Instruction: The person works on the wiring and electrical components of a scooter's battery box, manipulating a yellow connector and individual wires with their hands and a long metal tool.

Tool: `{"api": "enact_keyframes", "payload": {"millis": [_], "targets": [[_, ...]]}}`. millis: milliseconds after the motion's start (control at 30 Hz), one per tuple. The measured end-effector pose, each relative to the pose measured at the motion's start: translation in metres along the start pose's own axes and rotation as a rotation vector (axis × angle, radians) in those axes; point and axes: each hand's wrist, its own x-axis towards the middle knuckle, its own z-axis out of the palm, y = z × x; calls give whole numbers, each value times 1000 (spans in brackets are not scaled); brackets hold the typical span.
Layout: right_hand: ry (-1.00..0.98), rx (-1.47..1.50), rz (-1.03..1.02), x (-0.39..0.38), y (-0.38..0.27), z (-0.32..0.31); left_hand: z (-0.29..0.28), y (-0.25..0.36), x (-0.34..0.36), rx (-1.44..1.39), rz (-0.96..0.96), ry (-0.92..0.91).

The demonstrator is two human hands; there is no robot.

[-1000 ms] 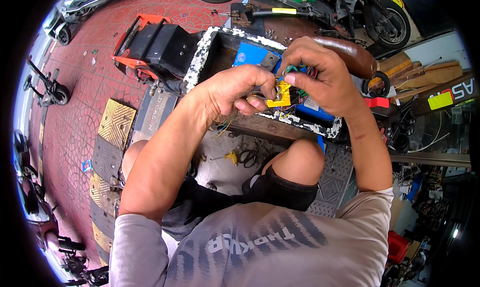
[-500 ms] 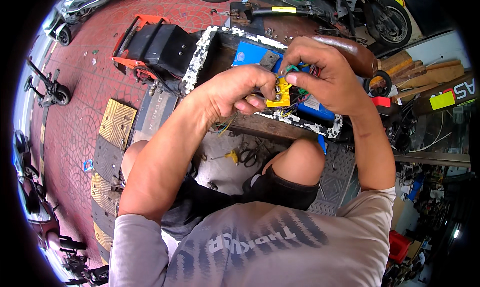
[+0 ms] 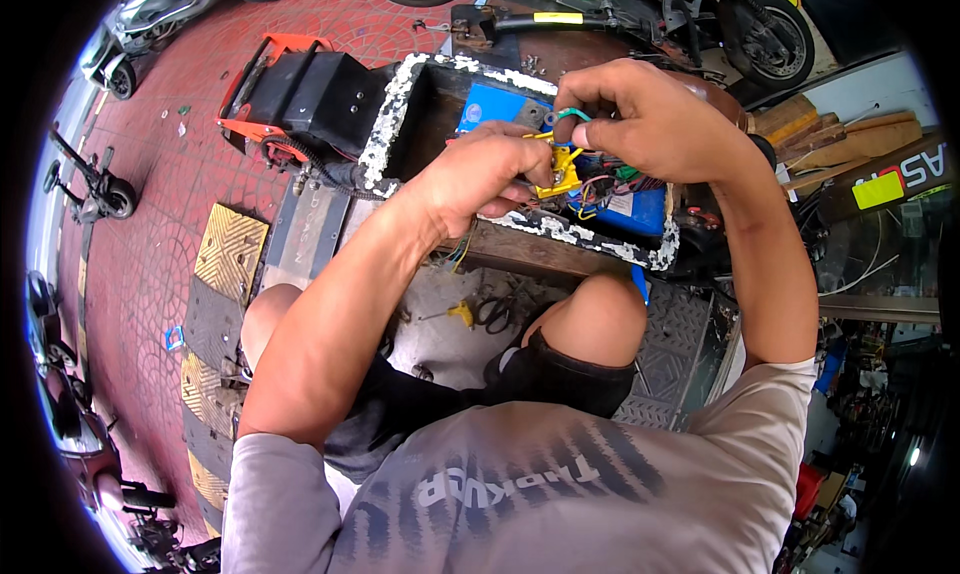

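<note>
My left hand [image 3: 487, 174] is closed around a small yellow piece with metal studs [image 3: 560, 170]; its exact kind is not clear. Close by on the right, my right hand [image 3: 640, 119] pinches a green wire [image 3: 572, 114], which loops above the yellow piece. Both hands are over an open frame box [image 3: 400, 109] with a chipped black-and-white rim. Inside the box lies a blue battery pack [image 3: 630, 212], partly hidden by my hands. A bundle of coloured wires [image 3: 605, 179] runs over the pack, below my right hand.
A yellow-handled screwdriver [image 3: 460, 312] and black-handled scissors [image 3: 495, 314] lie on the footboard between my knees. A black-and-orange scooter part [image 3: 320, 94] adjoins the box at left. Motorbike wheels [image 3: 775, 39] stand beyond, and wood pieces [image 3: 830, 134] lie at right.
My right elbow has swung outward to the right, and the right hand has turned with the wire, whose green loop shows more now. The yellow piece in my left hand has tilted and shifted slightly left.
</note>
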Motion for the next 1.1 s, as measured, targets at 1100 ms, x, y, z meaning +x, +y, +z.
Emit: {"api": "enact_keyframes", "payload": {"millis": [1100], "targets": [[475,-284,-170,-12,13,33,0,-29,7,368,300,121]]}}
